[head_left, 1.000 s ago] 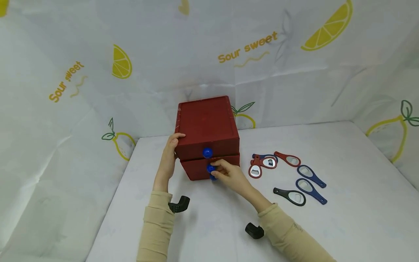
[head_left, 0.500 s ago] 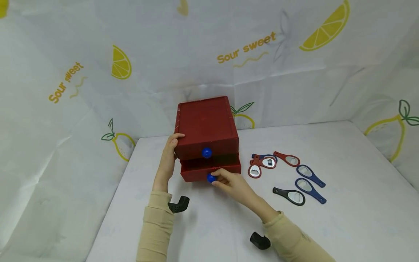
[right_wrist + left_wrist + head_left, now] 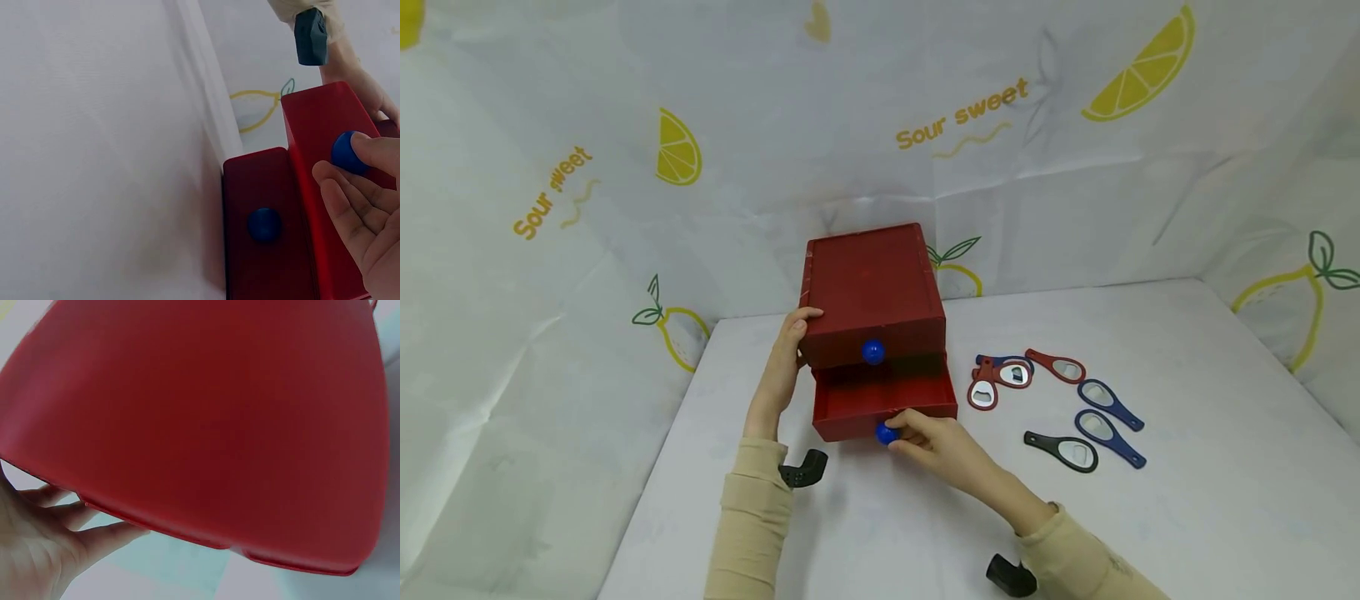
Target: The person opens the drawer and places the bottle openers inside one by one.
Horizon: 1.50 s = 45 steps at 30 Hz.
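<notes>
A red drawer cabinet point(image 3: 868, 279) with blue round knobs stands against the back cloth. My left hand point(image 3: 784, 362) grips its left front edge, with a finger bent over the top. In the left wrist view, the red side panel point(image 3: 206, 431) fills most of the picture, and the fingers point(image 3: 112, 539) pass partly out of sight behind its edge. My right hand point(image 3: 942, 446) pinches the blue knob point(image 3: 886, 433) of the pulled-out lower drawer point(image 3: 842, 427), whose visible interior holds nothing. Above it the upper drawer, with its own knob point(image 3: 873, 352), is closed.
Several bottle openers lie to the right of the cabinet: a black one point(image 3: 1062, 451), blue ones point(image 3: 1109, 437) and red ones point(image 3: 1057, 366), some overlapping. White cloth with lemon prints point(image 3: 1037, 208) hangs behind the table point(image 3: 1210, 467).
The lower drawer has slid out from nearly closed toward the person, with my right hand drawing its knob along. My left hand has kept its place on the cabinet.
</notes>
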Available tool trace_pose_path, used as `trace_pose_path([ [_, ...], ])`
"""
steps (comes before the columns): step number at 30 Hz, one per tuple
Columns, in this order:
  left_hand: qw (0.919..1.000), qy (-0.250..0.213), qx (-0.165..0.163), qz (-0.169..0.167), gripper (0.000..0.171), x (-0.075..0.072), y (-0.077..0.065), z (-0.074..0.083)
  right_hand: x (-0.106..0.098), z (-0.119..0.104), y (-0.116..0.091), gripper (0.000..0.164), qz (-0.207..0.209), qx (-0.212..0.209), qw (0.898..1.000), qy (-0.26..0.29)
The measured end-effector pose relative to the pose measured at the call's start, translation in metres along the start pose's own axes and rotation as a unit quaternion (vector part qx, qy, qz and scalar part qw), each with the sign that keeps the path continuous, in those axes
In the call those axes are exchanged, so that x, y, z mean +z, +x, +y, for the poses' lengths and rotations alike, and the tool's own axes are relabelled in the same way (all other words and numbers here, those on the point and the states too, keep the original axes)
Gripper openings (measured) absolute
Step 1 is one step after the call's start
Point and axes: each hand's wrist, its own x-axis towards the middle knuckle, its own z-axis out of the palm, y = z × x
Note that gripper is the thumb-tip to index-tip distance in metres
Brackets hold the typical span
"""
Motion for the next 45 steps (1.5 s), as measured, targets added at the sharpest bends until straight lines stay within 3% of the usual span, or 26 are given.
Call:
trace_pose_path([
  [13, 0.9997, 0.015, -0.006, -0.018, 0.039, -0.006, 0.002, 0.001, 0.0, -0.003, -0.011, 0.022, -0.004, -0.027, 1.0, -0.01],
  [19, 0.9994, 0.016, -0.009, -0.029, 0.038, -0.008, 0.002, 0.003, 0.0, -0.008, -0.018, 0.021, -0.035, -0.023, 0.999, 0.009],
  [33, 0.9974, 0.037, -0.007, -0.061, 0.039, -0.014, 0.003, 0.002, 0.002, -0.01, -0.024, 0.019, -0.048, -0.011, 0.999, 0.021],
  [45, 0.9982, 0.035, -0.004, -0.048, 0.039, -0.011, 0.002, 0.001, 0.001, -0.012, -0.03, 0.023, -0.06, -0.011, 0.998, 0.017],
])
